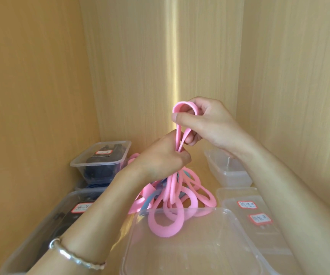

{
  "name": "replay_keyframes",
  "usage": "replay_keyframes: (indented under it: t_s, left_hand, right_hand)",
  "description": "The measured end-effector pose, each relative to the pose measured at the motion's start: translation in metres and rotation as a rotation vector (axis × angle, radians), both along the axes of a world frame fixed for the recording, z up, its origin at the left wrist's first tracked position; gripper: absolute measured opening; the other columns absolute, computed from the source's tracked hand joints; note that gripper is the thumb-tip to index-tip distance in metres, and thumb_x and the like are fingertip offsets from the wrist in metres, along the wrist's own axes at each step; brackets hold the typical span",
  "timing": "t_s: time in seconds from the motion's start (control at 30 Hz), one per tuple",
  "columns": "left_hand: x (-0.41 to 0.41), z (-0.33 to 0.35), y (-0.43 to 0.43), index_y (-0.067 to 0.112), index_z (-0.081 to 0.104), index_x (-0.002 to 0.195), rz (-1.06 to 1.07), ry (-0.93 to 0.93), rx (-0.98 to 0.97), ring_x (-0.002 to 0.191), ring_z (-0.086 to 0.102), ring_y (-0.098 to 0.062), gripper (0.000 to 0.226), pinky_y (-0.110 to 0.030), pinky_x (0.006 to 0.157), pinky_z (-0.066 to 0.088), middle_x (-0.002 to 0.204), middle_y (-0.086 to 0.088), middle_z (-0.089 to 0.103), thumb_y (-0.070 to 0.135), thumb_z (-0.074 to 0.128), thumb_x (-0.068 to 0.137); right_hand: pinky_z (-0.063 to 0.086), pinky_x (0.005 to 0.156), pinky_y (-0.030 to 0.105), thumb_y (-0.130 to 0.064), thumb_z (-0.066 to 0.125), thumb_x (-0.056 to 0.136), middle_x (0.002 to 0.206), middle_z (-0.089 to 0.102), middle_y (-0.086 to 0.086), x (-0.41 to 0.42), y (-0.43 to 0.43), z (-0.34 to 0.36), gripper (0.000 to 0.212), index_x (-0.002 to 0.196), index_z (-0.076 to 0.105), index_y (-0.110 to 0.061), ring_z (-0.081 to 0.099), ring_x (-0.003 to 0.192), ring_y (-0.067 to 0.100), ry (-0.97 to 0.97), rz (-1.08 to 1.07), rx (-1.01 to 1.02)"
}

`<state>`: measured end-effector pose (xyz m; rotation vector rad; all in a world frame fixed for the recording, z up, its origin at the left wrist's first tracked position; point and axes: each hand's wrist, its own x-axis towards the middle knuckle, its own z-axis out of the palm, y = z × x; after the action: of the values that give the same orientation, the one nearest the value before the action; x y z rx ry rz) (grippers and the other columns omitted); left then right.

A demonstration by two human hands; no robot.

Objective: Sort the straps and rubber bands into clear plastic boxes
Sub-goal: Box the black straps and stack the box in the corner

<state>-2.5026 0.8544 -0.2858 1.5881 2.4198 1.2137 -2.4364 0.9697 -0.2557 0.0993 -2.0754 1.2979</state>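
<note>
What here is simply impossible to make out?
Head view only:
Labels: writing too small and blurred to read.
Dark box contents: smeared behind cloudy plastic.
Blue bands: mostly buried under the pink bands and left hand, so no count.
Front box: cut off by the bottom edge.

Two bare arms show: the left arm runs up from the lower left of the frame, the right arm from the lower right. Both are uncovered as far as the frame's edge. Round the left wrist, at the lower left, sits a thin silvery bangle, shiny, with small raised ridges along it like bamboo joints. The left hand and right hand, near the middle, are bare; the right thumbnail is short and plain
</note>
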Motion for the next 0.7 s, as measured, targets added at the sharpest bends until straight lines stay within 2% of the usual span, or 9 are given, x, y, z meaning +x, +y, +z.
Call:
replay_keyframes:
  t_s: [0.13, 0.23, 0.37, 0.43, 0.5, 0.57, 0.6, 0.63, 0.7]
  left_hand:
    - [0.002, 0.001, 0.0, 0.032, 0.042, 0.084, -0.008, -0.036, 0.013, 0.056, 0.045, -0.01, 0.028, -0.024, 0.055, 0.041, 0.07, -0.001, 0.046, 0.007, 0.055, 0.086]
    - [0.005, 0.003, -0.001, 0.031, 0.046, 0.085, -0.001, -0.033, 0.018, 0.068, 0.055, -0.016, 0.024, -0.028, 0.065, 0.047, 0.082, -0.01, 0.059, 0.008, 0.051, 0.089]
    - [0.004, 0.002, -0.001, 0.029, 0.05, 0.082, -0.046, -0.046, 0.041, 0.063, 0.057, -0.002, 0.015, -0.017, 0.064, 0.047, 0.078, 0.006, 0.059, 0.023, 0.053, 0.096]
    - [0.0, 0.002, -0.003, 0.029, 0.052, 0.083, -0.061, -0.057, 0.022, 0.061, 0.055, -0.001, 0.014, -0.019, 0.063, 0.046, 0.068, 0.014, 0.057, 0.035, 0.06, 0.092]
    - [-0.004, 0.006, -0.006, 0.026, 0.055, 0.101, -0.048, -0.088, -0.035, 0.06, 0.056, 0.006, 0.027, -0.016, 0.065, 0.044, 0.063, 0.021, 0.057, 0.044, 0.067, 0.084]
    - [-0.007, 0.012, -0.012, 0.024, 0.047, 0.132, -0.042, -0.119, -0.077, 0.083, 0.061, 0.005, 0.063, -0.021, 0.083, 0.048, 0.086, 0.02, 0.063, 0.046, 0.07, 0.078]
    - [-0.008, 0.014, -0.015, 0.024, 0.042, 0.138, -0.037, -0.12, -0.101, 0.094, 0.061, 0.0, 0.068, -0.025, 0.091, 0.047, 0.099, 0.015, 0.064, 0.042, 0.071, 0.079]
    - [-0.009, 0.017, -0.02, 0.025, 0.042, 0.139, -0.035, -0.117, -0.127, 0.1, 0.061, -0.005, 0.065, -0.027, 0.095, 0.046, 0.107, 0.009, 0.064, 0.035, 0.071, 0.082]
    - [-0.013, 0.021, -0.029, 0.024, 0.051, 0.129, -0.011, -0.095, -0.176, 0.098, 0.062, -0.015, 0.043, -0.03, 0.091, 0.05, 0.112, -0.003, 0.064, 0.019, 0.065, 0.089]
  right_hand:
    - [0.051, 0.048, 0.027, -0.015, 0.068, 0.085, 0.053, 0.063, -0.004, -0.002, 0.004, 0.001, 0.011, 0.089, 0.061, -0.007, 0.059, 0.045, 0.014, 0.102, -0.081, -0.061]
    - [0.05, 0.047, 0.026, -0.017, 0.068, 0.085, 0.057, 0.064, 0.002, -0.002, 0.007, 0.001, 0.013, 0.088, 0.061, -0.006, 0.059, 0.045, 0.016, 0.135, -0.097, -0.11]
    - [0.053, 0.05, 0.027, -0.029, 0.074, 0.083, 0.068, 0.068, 0.013, -0.001, 0.01, 0.001, 0.028, 0.093, 0.064, -0.005, 0.06, 0.047, 0.015, 0.104, -0.081, -0.088]
    - [0.053, 0.05, 0.028, -0.034, 0.075, 0.081, 0.068, 0.066, 0.013, 0.0, 0.012, 0.001, 0.031, 0.093, 0.065, -0.006, 0.059, 0.047, 0.014, 0.105, -0.1, -0.061]
    - [0.051, 0.048, 0.026, -0.036, 0.075, 0.081, 0.064, 0.06, 0.006, 0.001, 0.015, 0.002, 0.032, 0.092, 0.066, -0.007, 0.057, 0.045, 0.013, 0.126, -0.118, -0.063]
    - [0.048, 0.046, 0.025, -0.036, 0.074, 0.082, 0.06, 0.056, 0.001, 0.002, 0.019, 0.004, 0.031, 0.091, 0.066, -0.007, 0.054, 0.044, 0.013, 0.154, -0.122, -0.085]
    - [0.047, 0.045, 0.024, -0.037, 0.073, 0.083, 0.058, 0.054, 0.0, 0.003, 0.021, 0.004, 0.03, 0.089, 0.066, -0.008, 0.053, 0.043, 0.013, 0.17, -0.132, -0.094]
    - [0.046, 0.044, 0.024, -0.037, 0.072, 0.084, 0.057, 0.053, -0.001, 0.004, 0.022, 0.005, 0.028, 0.085, 0.065, -0.01, 0.052, 0.042, 0.013, 0.186, -0.147, -0.098]
    - [0.045, 0.043, 0.024, -0.039, 0.069, 0.086, 0.058, 0.05, 0.0, 0.006, 0.026, 0.006, 0.026, 0.079, 0.064, -0.014, 0.05, 0.041, 0.014, 0.211, -0.177, -0.099]
